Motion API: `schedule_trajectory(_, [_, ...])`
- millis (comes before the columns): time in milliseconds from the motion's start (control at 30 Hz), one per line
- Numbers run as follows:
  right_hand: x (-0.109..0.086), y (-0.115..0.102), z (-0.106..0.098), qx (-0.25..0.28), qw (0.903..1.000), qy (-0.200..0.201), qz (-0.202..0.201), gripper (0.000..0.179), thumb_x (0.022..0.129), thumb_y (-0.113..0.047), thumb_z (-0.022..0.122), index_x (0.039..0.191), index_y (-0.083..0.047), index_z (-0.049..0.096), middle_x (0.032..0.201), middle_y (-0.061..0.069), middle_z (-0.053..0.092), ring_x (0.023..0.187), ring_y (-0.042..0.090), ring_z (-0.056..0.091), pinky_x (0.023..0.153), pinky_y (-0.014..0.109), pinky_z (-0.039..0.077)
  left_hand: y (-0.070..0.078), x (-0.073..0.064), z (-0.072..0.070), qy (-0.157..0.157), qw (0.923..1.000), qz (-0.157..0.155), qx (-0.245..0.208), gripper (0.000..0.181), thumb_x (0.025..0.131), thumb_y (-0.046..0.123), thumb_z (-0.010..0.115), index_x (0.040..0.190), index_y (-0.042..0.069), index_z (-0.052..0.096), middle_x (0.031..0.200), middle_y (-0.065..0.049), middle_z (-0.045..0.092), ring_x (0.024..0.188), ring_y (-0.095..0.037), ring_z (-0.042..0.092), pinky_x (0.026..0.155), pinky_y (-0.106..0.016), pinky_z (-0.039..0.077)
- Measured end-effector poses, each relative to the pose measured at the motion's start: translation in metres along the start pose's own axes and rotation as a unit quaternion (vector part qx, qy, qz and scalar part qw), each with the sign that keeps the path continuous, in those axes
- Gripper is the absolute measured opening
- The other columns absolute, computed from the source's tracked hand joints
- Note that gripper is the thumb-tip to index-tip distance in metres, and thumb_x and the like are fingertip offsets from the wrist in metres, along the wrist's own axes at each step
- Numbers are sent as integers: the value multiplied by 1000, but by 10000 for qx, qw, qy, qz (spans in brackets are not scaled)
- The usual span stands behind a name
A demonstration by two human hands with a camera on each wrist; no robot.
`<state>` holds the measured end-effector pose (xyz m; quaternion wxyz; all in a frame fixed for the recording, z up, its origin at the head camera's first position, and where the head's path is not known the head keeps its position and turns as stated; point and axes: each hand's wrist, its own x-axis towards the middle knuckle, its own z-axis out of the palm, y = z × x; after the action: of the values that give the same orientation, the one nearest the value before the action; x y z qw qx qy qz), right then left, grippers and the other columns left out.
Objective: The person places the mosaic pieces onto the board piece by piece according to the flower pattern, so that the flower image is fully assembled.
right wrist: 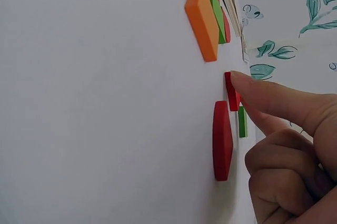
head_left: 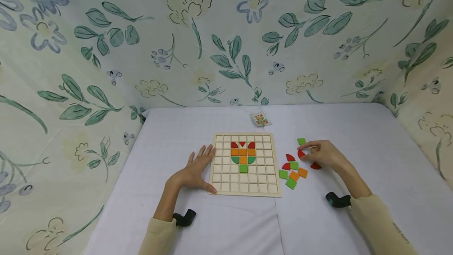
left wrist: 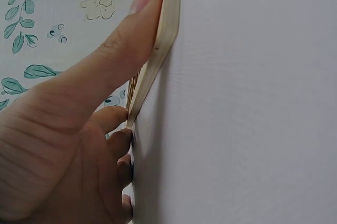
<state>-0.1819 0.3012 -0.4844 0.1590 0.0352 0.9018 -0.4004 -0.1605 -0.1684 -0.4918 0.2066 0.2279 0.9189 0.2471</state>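
Note:
A wooden grid board [head_left: 219, 186] lies on the table with a flower made of red, orange and green pieces set in its squares. My left hand [head_left: 196, 170] rests against the board's left edge, fingers spread; its thumb [left wrist: 134, 29] lies over the near corner. To the right of the board, my right hand [head_left: 327, 156] pinches a red quarter-circle piece [head_left: 301, 153] between thumb and index finger, low at the tabletop. Another red quarter-circle [head_left: 316, 165] lies just below that hand, and a green square [head_left: 301, 141] sits beyond its fingertips.
Between board and right hand lie loose pieces: two red quarter-circles [head_left: 290, 157], several green squares [head_left: 283, 174] and two orange squares [head_left: 302, 172]. A small clear packet [head_left: 260, 119] with a coloured picture lies behind the board. Floral cloth [head_left: 226, 70] hangs around the white-covered table [head_left: 170, 125].

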Motion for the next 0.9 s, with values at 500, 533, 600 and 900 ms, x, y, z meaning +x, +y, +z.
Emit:
schedule_trajectory(500, [-2, 9, -3, 191, 9998, 56, 8, 50, 90, -25, 79, 132, -2, 67, 61, -4, 35, 54, 13, 38, 50, 26, 29, 1, 0, 1, -3, 10000, 22, -48, 143, 63, 51, 97, 168, 14, 6, 176, -8, -4, 163, -31, -12, 131, -61, -8])
schedule_trajectory(533, [-1, 10, -3, 195, 9998, 50, -16, 49, 90, -24, 79, 132, -2, 67, 61, -4, 35, 54, 13, 37, 50, 26, 29, 1, 0, 1, -9, 10000, 22, -48, 143, 63, 51, 97, 168, 14, 6, 176, -7, -4, 163, -31, -12, 131, -61, -8])
schedule_trajectory(600, [-1, 11, -3, 191, 9998, 47, -47, 47, 90, -22, 79, 131, -2, 67, 61, -4, 35, 54, 13, 37, 50, 26, 29, 0, 1, 1, -24, 10000, 17, -30, 143, 63, 52, 96, 168, 14, 6, 176, -7, -5, 163, -30, -12, 131, -61, -9])
schedule_trajectory(900, [2, 9, 0, 206, 9997, 139, 15, 49, 89, -22, 80, 131, -1, 66, 61, -3, 35, 53, 13, 36, 49, 26, 29, -1, 1, 0, 14, 10000, 21, -2, 143, 64, 51, 96, 168, 13, 6, 176, -8, -4, 163, -32, -11, 131, -62, -8])
